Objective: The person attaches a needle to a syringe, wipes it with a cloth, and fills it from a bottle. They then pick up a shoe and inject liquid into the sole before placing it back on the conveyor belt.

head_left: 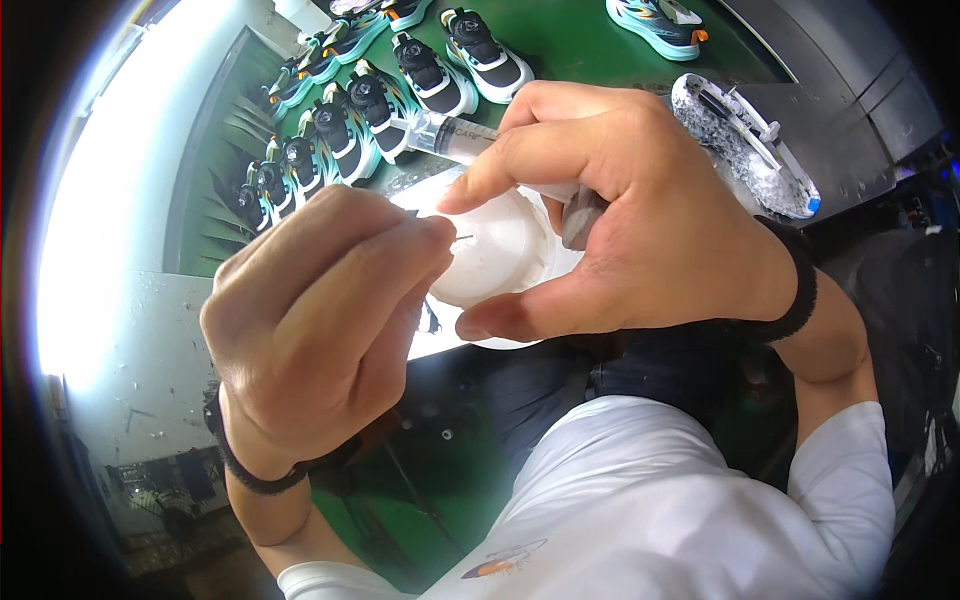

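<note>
My left hand (330,300) is closed in a pinch, and a thin needle-like metal piece (463,238) sticks out past its fingertips. A clear plastic syringe (450,137) lies across my right hand (630,200), partly hidden behind the fingers. My right thumb and forefinger are spread apart, close to the left fingertips. A dull grey, rounded end (581,217) shows inside the right palm; I cannot tell whether it belongs to the syringe. Under both hands is a white rounded container (490,265), largely covered by them.
Several black, white and teal sneakers (420,75) stand in a curved row on the green tabletop (560,45). Another sneaker (660,25) is at the far right. A grey-white speckled shoe-shaped piece (745,140) lies near the table's right edge. Bright light glares at the left.
</note>
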Action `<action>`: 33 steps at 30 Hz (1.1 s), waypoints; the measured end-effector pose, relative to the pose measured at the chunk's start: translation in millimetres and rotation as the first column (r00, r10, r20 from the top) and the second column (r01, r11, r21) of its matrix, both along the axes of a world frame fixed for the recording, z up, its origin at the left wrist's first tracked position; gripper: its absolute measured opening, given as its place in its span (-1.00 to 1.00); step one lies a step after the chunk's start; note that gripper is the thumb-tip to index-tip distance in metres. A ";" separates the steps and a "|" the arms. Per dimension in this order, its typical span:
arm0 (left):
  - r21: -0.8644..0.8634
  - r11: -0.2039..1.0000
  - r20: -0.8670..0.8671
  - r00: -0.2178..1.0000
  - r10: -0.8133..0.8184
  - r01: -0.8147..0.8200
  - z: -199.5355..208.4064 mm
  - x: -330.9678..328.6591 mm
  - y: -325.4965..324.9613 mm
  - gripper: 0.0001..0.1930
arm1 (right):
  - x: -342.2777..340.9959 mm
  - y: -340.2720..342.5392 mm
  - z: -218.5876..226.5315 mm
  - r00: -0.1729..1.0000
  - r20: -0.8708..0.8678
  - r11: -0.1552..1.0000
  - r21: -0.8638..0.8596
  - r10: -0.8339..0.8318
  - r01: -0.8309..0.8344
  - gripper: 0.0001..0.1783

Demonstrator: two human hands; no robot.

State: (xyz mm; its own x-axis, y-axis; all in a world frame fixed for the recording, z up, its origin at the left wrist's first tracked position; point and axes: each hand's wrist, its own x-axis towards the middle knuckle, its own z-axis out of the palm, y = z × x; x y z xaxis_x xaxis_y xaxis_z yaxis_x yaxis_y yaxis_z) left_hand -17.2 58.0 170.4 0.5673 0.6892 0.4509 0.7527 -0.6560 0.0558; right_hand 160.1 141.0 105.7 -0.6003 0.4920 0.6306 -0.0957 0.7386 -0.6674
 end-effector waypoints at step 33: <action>0.254 0.967 0.101 0.995 -0.006 -0.020 -7.5 -4.3 -10.6 -0.80 | 8.6 4.4 44.0 0.942 0.324 0.991 -0.126 0.092 -0.054 -0.79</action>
State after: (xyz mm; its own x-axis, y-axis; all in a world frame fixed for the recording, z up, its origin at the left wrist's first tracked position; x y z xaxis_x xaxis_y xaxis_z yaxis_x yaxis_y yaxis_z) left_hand -21.5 47.4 162.9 0.5059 0.5480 0.6662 0.7564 -0.6530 -0.0373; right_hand 168.6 145.4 149.7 -0.8013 0.4958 0.3347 0.0920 0.6550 -0.7500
